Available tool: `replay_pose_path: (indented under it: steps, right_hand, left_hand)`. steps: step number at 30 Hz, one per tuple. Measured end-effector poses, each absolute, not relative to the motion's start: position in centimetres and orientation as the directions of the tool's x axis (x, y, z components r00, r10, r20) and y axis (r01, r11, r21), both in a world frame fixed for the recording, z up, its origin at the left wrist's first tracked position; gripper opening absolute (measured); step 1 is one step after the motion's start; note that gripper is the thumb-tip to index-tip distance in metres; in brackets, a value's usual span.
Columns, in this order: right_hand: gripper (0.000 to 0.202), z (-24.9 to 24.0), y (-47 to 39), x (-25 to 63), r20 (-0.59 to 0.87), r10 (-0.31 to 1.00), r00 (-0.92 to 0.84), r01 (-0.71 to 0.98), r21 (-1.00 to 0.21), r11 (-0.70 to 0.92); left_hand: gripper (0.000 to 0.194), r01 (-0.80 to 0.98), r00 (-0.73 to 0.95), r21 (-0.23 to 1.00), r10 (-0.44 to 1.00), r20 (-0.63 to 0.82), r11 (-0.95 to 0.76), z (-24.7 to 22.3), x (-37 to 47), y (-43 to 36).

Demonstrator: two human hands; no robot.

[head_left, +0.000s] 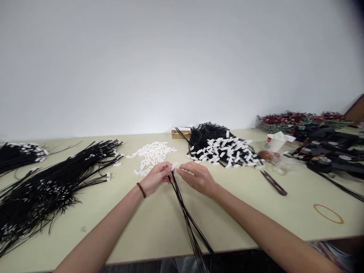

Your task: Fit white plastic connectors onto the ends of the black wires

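Note:
Between the thumb and fingers of my left hand (157, 176) is a small white plastic connector (174, 166), pinched near the middle of the table. Several thin black cords (184, 212) run from that hand down over the table's front edge. My right hand (197, 177) is just to the right of the connector, its fingers stretched out towards it. Whether its fingertips touch the connector or the cords is hard to make out. Behind my left hand lies a loose pile of white connectors (153, 153).
Black cords with white connectors (224, 151) lie heaped at the back right, by a gold box (181, 132). A large cord bundle (65, 182) covers the left. Thread snips (273, 183), a paper cup (275, 143), a yellow-brown ring (328, 214) and dried flowers (295, 120) are rightward.

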State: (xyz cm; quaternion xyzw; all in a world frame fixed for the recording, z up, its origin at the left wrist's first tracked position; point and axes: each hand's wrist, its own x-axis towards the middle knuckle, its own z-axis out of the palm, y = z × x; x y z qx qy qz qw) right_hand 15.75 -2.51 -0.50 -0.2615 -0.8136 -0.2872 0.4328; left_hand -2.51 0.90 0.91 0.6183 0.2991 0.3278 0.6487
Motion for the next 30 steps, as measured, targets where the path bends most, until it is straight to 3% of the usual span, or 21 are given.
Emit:
replay_pose_path:
  steps: [2, 6, 20, 24, 27, 30]
  right_hand:
    - [0.020, -0.5, -2.5, 15.8, 0.809, 0.128, -0.574, 0.639, 0.345, 0.688]
    - [0.017, -0.6, -2.5, 15.8, 0.748, 0.107, -0.655, 0.608, 0.438, 0.663]
    - [0.011, -0.1, -2.8, 15.5, 0.749, 0.019, -0.662, 0.616, 0.529, 0.583]
    - [0.012, -0.5, -2.6, 15.2, 0.824, 0.099, -0.558, 0.647, 0.357, 0.674]
    - [0.018, -0.3, -3.1, 14.7, 0.884, 0.227, -0.409, 0.616, 0.084, 0.783]
    - [0.017, 0.6, -3.9, 14.2, 0.891, 0.420, -0.174, 0.567, -0.258, 0.782]
  left_hand:
    - [0.027, -0.107, 0.613, 0.993, 0.789, 0.027, 0.050, 0.7, -2.4, 0.9]
    - [0.027, -0.174, 0.637, 0.977, 0.770, 0.018, 0.121, 0.4, -2.1, 0.8]
    - [0.028, -0.241, 0.635, 0.938, 0.772, -0.043, 0.251, 0.1, -1.4, 0.3]
    - [0.026, -0.280, 0.622, 0.917, 0.781, -0.053, 0.285, 0.2, -1.1, 0.1]
    - [0.025, -0.331, 0.568, 0.897, 0.821, -0.058, 0.293, 0.4, -1.1, 0.1]
    - [0.023, -0.342, 0.529, 0.892, 0.845, -0.076, 0.295, 0.3, -1.3, 0.4]
